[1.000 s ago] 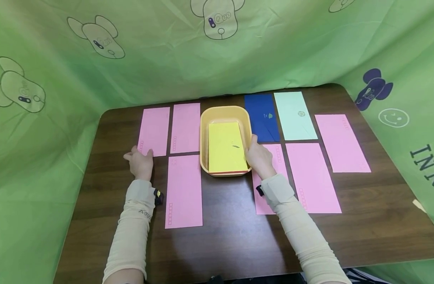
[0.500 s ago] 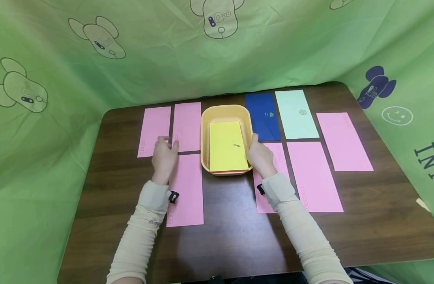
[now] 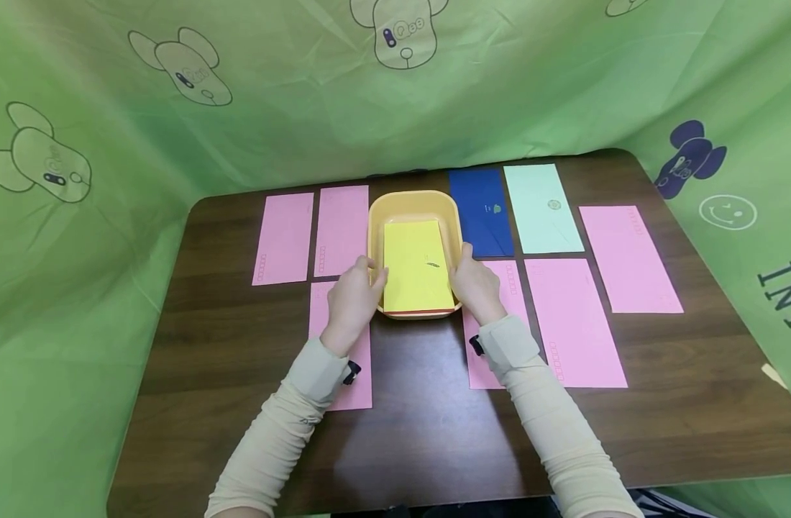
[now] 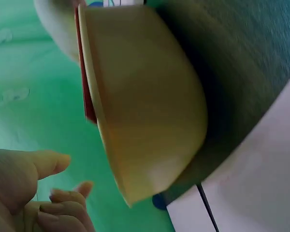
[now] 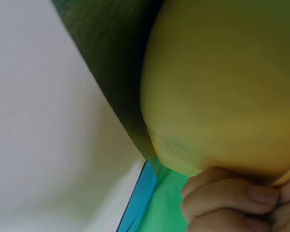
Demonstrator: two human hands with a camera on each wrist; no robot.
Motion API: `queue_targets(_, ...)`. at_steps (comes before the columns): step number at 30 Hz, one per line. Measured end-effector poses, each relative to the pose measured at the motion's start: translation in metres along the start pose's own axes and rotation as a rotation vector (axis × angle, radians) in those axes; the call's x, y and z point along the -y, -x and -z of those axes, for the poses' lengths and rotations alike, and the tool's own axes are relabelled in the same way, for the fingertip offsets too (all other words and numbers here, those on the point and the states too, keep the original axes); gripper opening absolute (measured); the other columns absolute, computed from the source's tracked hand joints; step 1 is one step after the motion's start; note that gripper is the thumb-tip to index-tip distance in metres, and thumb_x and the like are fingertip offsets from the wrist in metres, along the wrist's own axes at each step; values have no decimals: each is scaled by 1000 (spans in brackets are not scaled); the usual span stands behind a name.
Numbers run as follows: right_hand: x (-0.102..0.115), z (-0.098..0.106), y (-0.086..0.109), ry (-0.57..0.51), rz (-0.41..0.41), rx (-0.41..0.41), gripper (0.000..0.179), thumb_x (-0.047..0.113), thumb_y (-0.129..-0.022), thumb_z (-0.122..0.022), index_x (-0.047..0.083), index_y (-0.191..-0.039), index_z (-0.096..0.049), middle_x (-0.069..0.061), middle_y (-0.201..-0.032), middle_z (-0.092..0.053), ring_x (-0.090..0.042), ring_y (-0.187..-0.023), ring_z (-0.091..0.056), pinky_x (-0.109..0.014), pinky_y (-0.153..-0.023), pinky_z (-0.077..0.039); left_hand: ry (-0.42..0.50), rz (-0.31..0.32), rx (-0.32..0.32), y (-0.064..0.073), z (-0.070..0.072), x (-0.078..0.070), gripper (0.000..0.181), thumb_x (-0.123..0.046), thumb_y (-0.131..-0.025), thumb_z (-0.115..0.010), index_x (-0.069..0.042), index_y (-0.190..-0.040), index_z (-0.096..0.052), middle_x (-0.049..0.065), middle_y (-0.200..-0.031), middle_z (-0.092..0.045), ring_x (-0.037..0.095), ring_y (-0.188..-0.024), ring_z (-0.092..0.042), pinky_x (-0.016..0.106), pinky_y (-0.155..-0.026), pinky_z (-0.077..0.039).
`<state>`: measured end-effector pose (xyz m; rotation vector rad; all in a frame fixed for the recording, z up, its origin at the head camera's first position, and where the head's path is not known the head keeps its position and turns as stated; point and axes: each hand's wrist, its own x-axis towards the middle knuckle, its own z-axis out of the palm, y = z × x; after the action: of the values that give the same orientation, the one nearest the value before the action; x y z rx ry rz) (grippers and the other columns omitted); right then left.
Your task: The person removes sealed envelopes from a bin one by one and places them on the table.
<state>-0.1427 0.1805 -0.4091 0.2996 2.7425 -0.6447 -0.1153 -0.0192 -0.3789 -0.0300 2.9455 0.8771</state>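
A pale yellow plastic basin (image 3: 413, 206) stands mid-table, holding a yellow envelope (image 3: 413, 266) with a red edge showing beneath it. My right hand (image 3: 478, 288) grips the basin's right rim; in the right wrist view its fingers (image 5: 227, 195) curl under that rim. At the basin's front left corner is my left hand (image 3: 351, 303), overlapping the rim in the head view. The left wrist view shows this hand with thumb extended, fingers loosely bent and a gap between it and the basin wall (image 4: 145, 96). Nothing is in its grasp.
Pink envelopes lie left of the basin, one (image 3: 283, 237) at the far left and one (image 3: 357, 360) partly under my left forearm. To the right lie a blue envelope (image 3: 479, 208), a mint envelope (image 3: 543, 208) and more pink envelopes (image 3: 577, 324). Green cloth (image 3: 292, 129) hangs behind the table.
My left hand has moved right, from the far-left pink envelope across the others to the basin's left side. My right hand has stayed on the basin's right rim.
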Motion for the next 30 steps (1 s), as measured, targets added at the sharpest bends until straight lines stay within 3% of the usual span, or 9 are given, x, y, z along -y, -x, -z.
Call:
queue_targets(6, -1, 0, 0, -2, -1, 1, 54, 24, -101, -33, 4, -148, -16, -25, -103, -64, -34, -84, -62, -44, -71, -46, -104, -27, 43, 5, -11, -7, 44, -38, -93, -59, 0, -115, -62, 15, -89, -60, 22, -64, -57, 35, -55, -48)
queue_targets(13, 0, -1, -1, -2, 0, -1, 53, 24, -101, -35, 5, -147, -17, -25, -104, -64, -35, -86, -63, -45, -72, -47, -202, -48, 22, 6, -18, -9, 52, -42, -93, -59, 3, -120, -60, 18, -94, -59, 22, -59, -59, 37, -55, -52)
queue_targets(18, 0, 0, 0, -3, -4, 1, 54, 24, -101, -35, 5, -148, -16, -25, -103, -64, -35, -86, -62, -44, -72, -47, -241, -54, 26, 7, -22, -7, 55, -48, -91, -59, 6, -93, -67, 18, -91, -58, 22, -54, -59, 36, -51, -51)
queue_targets(22, 0, 0, 0, -1, -3, -2, 54, 24, -100, -35, 5, -148, -17, -25, -102, -64, -34, -84, -62, -43, -70, -46, -257, -65, 23, 7, -24, -6, 55, -49, -89, -61, 2, -71, -64, 18, -89, -59, 22, -52, -58, 35, -48, -50)
queue_targets(30, 0, 0, 1, -7, -5, -11, 52, 25, -101, -33, 5, -146, -19, -24, -98, -64, -33, -78, -61, -41, -66, -44, -275, -62, 38, 5, -22, -7, 55, -47, -87, -64, -6, -53, -52, 16, -84, -61, 18, -50, -53, 31, -46, -45)
